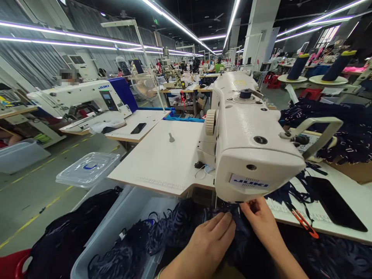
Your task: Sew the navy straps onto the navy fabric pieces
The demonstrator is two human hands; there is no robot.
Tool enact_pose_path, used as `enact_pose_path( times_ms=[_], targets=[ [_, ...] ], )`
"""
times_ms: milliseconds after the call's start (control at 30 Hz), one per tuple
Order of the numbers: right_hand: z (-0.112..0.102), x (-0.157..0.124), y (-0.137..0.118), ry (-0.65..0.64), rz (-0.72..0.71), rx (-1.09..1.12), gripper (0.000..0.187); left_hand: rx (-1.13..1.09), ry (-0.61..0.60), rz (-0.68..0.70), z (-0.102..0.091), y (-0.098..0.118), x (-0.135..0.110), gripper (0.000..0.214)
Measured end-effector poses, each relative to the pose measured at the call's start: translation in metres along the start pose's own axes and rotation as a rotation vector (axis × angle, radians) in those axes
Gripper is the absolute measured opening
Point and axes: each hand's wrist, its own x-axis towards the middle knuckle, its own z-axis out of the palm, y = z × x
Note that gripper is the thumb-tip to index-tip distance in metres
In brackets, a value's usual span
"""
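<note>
The dark navy fabric (242,234) lies beneath the left hand (210,240), which rests on it with fingers extended and together. The right hand (258,213), just to the right, has its fingers curled below the sewing machine (258,135); whether they grip the fabric I cannot tell. Room above that hand is tight. To the far left spreads the white tabletop (154,159), its near edge overlooking a plastic bin (120,217). Orange snips (314,233) and a black slab (337,205) lie to the right.
</note>
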Motion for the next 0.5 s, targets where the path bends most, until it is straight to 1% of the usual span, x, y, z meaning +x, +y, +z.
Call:
enact_pose_path(
  times_ms=[100,167,233,300,367,500],
  targets=[
    [-0.001,-0.002,0.006,-0.036,0.057,-0.015,0.026,0.053,-0.008,0.026,0.008,-0.001,-0.004,0.038],
    [-0.001,-0.003,0.006,-0.067,0.100,0.028,0.030,0.113,-0.035,0.036,0.013,0.001,-0.006,0.033],
    [0.000,-0.003,0.004,-0.086,0.156,0.071,0.035,0.163,-0.076,0.042,0.016,0.002,-0.007,0.034],
    [0.001,-0.003,0.003,-0.085,0.202,0.082,0.038,0.184,-0.121,0.043,0.015,0.003,-0.008,0.038],
    [0.001,-0.003,0.003,-0.081,0.227,0.065,0.037,0.191,-0.139,0.037,0.013,0.003,-0.007,0.039],
    [0.000,-0.003,0.003,-0.072,0.255,0.038,0.034,0.196,-0.121,0.031,0.009,0.003,-0.005,0.037]
  ],
)
